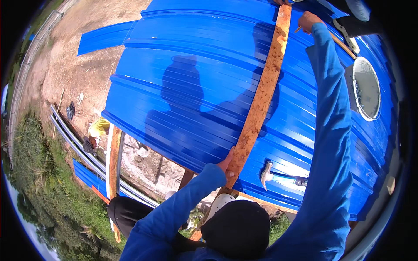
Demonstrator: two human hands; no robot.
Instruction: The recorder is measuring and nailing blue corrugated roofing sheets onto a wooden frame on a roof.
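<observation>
A long brown, stained wooden board (263, 93) lies across blue ribbed metal roofing sheets (217, 52). At its near end, my left hand (227, 163) grips the edge, thumb and fingers on either side. My right hand (310, 21) is stretched far forward, just right of the board's far end. It is closed on a thin, pencil-like stick (298, 29) whose tip sticks out to the left. Another person's hand (283, 2) touches the far end of the board. A claw hammer (278, 177) with a blue and black handle rests on the sheet, right of my left hand.
On the right stands a whitish oval bucket (351, 89), with a wooden handle (344, 45) lying near it. A co-worker's shoe (347, 38) is at the upper right. The roofing's edge drops off at the left; below, a person in yellow (99, 127) is near metal bars (80, 143).
</observation>
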